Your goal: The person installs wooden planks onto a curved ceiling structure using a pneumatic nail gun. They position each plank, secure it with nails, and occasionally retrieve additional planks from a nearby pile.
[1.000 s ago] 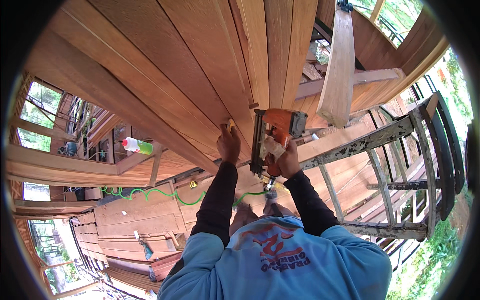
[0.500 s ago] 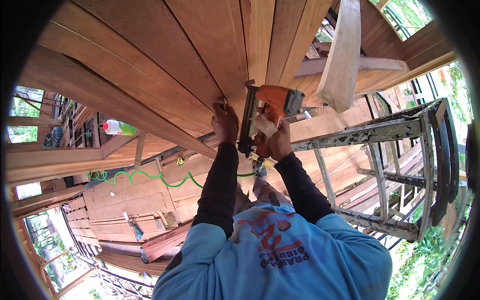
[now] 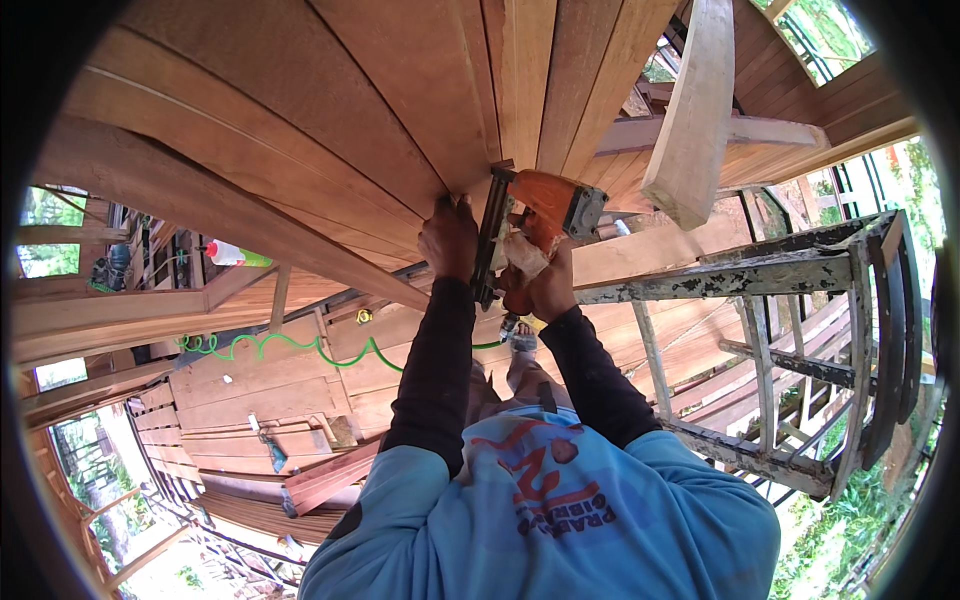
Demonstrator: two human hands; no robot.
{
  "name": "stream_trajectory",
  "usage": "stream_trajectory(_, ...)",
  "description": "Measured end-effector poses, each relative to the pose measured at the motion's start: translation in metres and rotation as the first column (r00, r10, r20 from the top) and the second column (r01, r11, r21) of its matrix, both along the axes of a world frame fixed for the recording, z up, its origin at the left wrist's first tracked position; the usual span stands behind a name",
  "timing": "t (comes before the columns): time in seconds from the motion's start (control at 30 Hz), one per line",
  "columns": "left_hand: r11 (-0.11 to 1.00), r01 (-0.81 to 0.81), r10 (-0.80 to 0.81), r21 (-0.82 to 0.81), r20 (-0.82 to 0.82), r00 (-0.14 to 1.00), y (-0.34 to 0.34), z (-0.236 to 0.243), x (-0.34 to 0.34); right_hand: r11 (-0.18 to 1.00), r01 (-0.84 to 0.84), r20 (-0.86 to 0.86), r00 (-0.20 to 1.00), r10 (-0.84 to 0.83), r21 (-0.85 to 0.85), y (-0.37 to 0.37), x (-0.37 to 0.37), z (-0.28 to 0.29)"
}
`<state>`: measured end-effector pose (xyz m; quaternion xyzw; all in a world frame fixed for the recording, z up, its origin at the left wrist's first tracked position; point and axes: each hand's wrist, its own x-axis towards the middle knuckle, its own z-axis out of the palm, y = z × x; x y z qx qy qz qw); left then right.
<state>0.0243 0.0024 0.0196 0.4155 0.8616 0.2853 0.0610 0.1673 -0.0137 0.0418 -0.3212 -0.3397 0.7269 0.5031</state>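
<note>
My right hand (image 3: 545, 287) is wrapped round the handle of an orange and black nail gun (image 3: 548, 205). The gun's long black magazine side stands nearly upright between my two hands, its nose close to the wooden boards (image 3: 400, 60) above. Just left of it, my left hand (image 3: 449, 240) is closed, with bent fingertips against a seam between two boards. Whatever it may pinch is hidden by the fingers. A green coiled air hose (image 3: 340, 362) runs from the left to the gun's lower end.
A pale timber beam (image 3: 690, 130) hangs down at the upper right. Below it stands a paint-worn ladder-like frame (image 3: 740, 285). On the left, a white and green bottle (image 3: 235, 253) rests by the framing. A yellow tape measure (image 3: 364, 316) and loose planks (image 3: 330, 480) lie lower down.
My left hand has shifted slightly up and its fingers have curled in against the boards. The nail gun stays almost in place in my right hand. The view has tilted a little.
</note>
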Motion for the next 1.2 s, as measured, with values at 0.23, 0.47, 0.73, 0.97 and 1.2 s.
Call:
stream_trajectory(0.23, 0.999, -0.046, 0.045, -0.028, -0.034, 0.998, 0.0, 0.001, 0.0, 0.994, -0.041, 0.026, 0.999, 0.044, -0.103, -0.016, 0.013, -0.021)
stream_trajectory(0.47, 0.998, -0.046, 0.045, 0.032, 0.003, 0.999, 0.001, 0.003, 0.001, 0.989, -0.007, 0.024, 1.0, 0.011, -0.146, -0.039, 0.011, -0.043)
stream_trajectory(0.73, 0.998, -0.069, 0.069, -0.01, -0.03, 0.997, 0.002, 0.002, 0.001, 0.967, 0.001, -0.091, 0.996, -0.025, -0.254, -0.02, -0.005, -0.042)
stream_trajectory(0.97, 0.996, -0.042, 0.042, -0.074, -0.007, 0.999, 0.004, 0.015, 0.004, 0.957, -0.045, -0.199, 0.98, -0.013, -0.286, -0.023, -0.009, -0.053)
stream_trajectory(1.2, 0.96, 0.022, -0.028, -0.28, -0.017, 0.999, 0.012, 0.019, -0.016, 0.972, -0.022, -0.203, 0.979, -0.027, -0.236, -0.022, -0.009, -0.042)
